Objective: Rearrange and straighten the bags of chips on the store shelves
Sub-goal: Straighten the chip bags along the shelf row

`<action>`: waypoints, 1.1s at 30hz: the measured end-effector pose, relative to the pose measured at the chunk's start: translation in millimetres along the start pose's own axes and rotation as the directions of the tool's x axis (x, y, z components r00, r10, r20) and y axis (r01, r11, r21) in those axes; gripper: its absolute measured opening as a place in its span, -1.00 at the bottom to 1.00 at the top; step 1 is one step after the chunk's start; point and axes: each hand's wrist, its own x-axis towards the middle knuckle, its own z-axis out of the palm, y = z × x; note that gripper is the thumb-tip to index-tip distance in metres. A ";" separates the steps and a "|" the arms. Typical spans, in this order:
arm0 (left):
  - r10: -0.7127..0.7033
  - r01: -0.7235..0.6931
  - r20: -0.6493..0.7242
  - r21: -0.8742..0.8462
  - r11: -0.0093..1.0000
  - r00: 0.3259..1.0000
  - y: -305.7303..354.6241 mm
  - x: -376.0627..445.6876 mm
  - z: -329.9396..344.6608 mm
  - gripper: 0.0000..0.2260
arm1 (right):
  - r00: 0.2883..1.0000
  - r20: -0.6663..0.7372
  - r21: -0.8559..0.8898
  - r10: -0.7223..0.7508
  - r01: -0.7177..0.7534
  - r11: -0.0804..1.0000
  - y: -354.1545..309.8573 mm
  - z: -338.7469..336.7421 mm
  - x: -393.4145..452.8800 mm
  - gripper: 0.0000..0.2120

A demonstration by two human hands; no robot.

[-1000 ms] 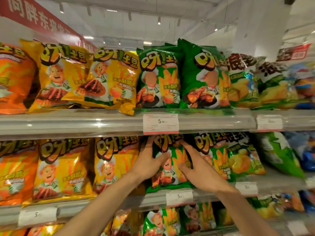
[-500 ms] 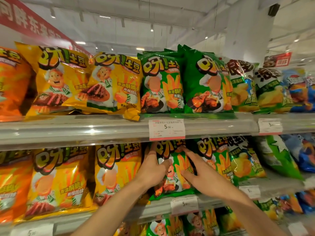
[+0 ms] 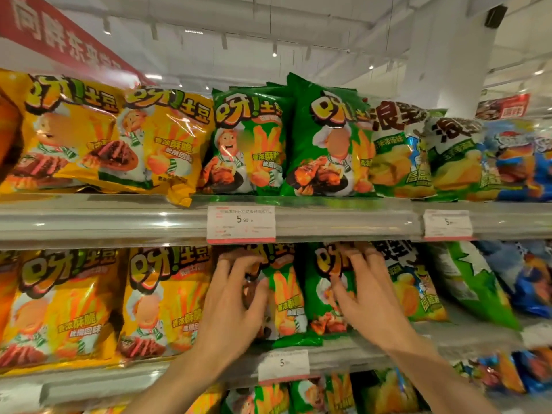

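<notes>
Both hands working middle shelf (image 3: 343, 357), around 6 o'clock of frame. Left hand (image 3: 230, 306) curling fingers and thumb on left green chip bag (image 3: 286, 300), grip clamped near its top left corner. Right hand (image 3: 364, 294) pinching neighbouring green bag (image 3: 319, 294) just at 3 o'clock of first one, fingertips at bag's top edge, thumb on front. Both bags standing upright, touching. Yellow bags (image 3: 161, 300) sitting at 9 o'clock, price tag (image 3: 241, 224) hanging at 12 o'clock above hands.
</notes>
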 end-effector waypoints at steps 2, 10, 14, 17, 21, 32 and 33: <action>0.011 -0.010 0.067 -0.014 1.000 0.998 19.9 5.0 14.3 -0.71 | 0.998 -0.011 0.031 0.056 -0.056 0.998 23.1 -11.2 7.1 -0.48; -0.322 0.376 0.356 -0.092 0.922 0.877 72.9 26.4 87.6 -0.50 | 0.926 0.376 0.271 -0.026 -0.083 0.959 95.3 -29.0 33.4 -0.23; -0.437 0.494 0.349 -0.090 0.865 0.829 84.0 42.0 99.1 -0.48 | 0.875 0.472 0.437 -0.105 -0.129 0.890 98.3 -21.7 42.5 -0.24; -0.510 0.576 0.346 -0.119 0.809 0.788 87.1 48.8 106.1 -0.63 | 0.869 0.475 0.494 -0.137 -0.135 0.859 100.3 -16.7 44.6 -0.22; -0.549 0.610 0.333 -0.110 0.785 0.766 91.3 50.8 111.0 -0.60 | 0.873 0.461 0.564 -0.159 -0.149 0.812 105.4 -10.4 44.0 -0.21; -0.080 -0.035 0.223 0.469 0.882 0.972 75.9 29.6 96.4 -0.46 | 0.932 0.314 0.169 -0.182 0.134 0.977 110.6 -14.5 25.0 -0.23; -0.003 -0.134 0.244 0.541 0.830 0.970 72.1 29.6 96.0 -0.49 | 0.932 0.297 0.084 -0.206 0.190 0.978 113.2 -13.5 23.1 -0.26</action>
